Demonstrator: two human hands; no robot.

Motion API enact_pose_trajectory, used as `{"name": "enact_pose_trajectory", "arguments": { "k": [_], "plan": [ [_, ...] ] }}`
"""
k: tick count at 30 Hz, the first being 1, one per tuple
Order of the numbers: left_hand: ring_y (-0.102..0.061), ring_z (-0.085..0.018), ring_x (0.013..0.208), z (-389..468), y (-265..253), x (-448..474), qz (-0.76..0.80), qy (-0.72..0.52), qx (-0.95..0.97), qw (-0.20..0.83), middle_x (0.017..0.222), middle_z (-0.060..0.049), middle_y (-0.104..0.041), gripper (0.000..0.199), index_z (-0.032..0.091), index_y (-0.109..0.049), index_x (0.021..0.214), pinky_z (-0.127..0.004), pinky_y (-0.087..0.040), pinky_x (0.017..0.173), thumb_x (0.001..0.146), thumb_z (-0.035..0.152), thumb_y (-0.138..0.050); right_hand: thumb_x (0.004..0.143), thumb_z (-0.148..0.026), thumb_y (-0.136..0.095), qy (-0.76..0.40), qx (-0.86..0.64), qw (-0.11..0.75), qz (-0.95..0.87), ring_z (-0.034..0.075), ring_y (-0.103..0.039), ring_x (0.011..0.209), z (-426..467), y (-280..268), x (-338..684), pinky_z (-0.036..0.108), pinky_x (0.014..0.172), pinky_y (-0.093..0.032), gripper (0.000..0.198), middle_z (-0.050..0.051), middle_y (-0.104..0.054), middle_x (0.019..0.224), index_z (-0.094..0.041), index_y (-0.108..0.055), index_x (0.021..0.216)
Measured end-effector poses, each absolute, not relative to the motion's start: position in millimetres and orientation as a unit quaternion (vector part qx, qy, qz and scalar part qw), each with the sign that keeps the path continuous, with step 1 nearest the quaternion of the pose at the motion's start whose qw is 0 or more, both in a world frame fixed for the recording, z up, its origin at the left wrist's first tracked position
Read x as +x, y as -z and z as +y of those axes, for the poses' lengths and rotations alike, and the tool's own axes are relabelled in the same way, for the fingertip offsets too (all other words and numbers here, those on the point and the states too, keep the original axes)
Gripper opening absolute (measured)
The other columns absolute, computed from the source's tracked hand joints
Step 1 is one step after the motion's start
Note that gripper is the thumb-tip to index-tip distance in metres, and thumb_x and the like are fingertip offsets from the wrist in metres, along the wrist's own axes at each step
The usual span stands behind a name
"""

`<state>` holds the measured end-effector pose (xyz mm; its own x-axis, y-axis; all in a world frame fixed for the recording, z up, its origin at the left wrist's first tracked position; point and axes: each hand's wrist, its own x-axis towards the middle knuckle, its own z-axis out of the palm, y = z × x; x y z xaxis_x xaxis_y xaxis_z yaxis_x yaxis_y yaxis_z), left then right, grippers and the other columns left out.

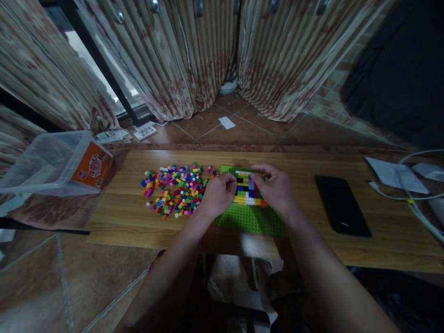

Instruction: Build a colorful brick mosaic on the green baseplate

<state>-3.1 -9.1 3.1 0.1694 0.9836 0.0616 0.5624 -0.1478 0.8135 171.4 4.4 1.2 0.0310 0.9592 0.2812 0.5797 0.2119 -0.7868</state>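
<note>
A green studded baseplate (251, 219) lies on the wooden bench, bearing a low patchwork of coloured toy bricks (245, 188). My left hand (221, 193) rests at the left side of that brick patch, thumb and fingers pinched together; whatever is between them is hidden. My right hand (274, 185) bends over the right side of the patch, its fingers curled in against the bricks. Any piece in its fingertips is too small to make out. Left of my left hand spreads a loose heap of small multicoloured bricks (189, 185).
A black phone (342, 206) lies on the bench (301, 162) to the right, with white cables (405, 185) and papers (395, 173) beyond it. At the far left stands a clear plastic bin (45, 162) with an orange label. Striped curtains (208, 55) hang behind.
</note>
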Motion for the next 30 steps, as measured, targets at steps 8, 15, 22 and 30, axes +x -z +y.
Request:
{"name": "enact_pose_trajectory", "arguments": {
  "k": [8,15,22,30],
  "plan": [
    [-0.06,-0.013,0.067,-8.6,3.5,2.1,0.605,-0.297,0.654,0.344,0.072,-0.001,-0.067,0.008,0.016,-0.067,0.081,-0.025,-0.046,0.063,0.081,0.022,-0.062,0.069,-0.04,-0.072,-0.187,-0.625,0.296,-0.698,0.034,-0.046,0.126,2.7,8.4,173.4,0.054,0.104,-0.038,0.059,0.014,-0.056,0.129,-0.02,-0.061,0.123],
    [-0.061,-0.013,0.067,-8.3,2.6,5.5,0.611,-0.303,0.63,0.372,0.073,-0.002,-0.069,0.009,0.014,-0.069,0.077,-0.025,-0.048,0.065,0.08,0.02,-0.062,0.07,-0.04,-0.071,-0.197,-0.6,0.303,-0.713,0.035,-0.054,0.117,6.9,19.8,173.4,0.059,0.1,-0.041,0.051,0.012,-0.061,0.12,-0.025,-0.062,0.118],
    [-0.062,-0.014,0.069,-7.4,5.8,9.1,0.635,-0.294,0.614,0.365,0.075,-0.003,-0.07,0.01,0.015,-0.071,0.079,-0.026,-0.049,0.068,0.079,0.02,-0.063,0.071,-0.031,-0.068,-0.214,-0.58,0.286,-0.732,0.034,-0.059,0.112,9.3,19.1,173.4,0.056,0.097,-0.046,0.05,0.013,-0.064,0.119,-0.024,-0.062,0.121],
    [-0.06,-0.013,0.067,-11.3,3.9,-3.5,0.584,-0.304,0.665,0.353,0.073,-0.002,-0.069,0.014,0.015,-0.07,0.082,-0.023,-0.045,0.063,0.083,0.024,-0.059,0.078,-0.041,-0.061,-0.228,-0.582,0.26,-0.736,0.033,-0.06,0.113,6.1,20.5,177.8,0.053,0.098,-0.045,0.049,0.014,-0.063,0.124,-0.021,-0.061,0.122]
  ]
}}
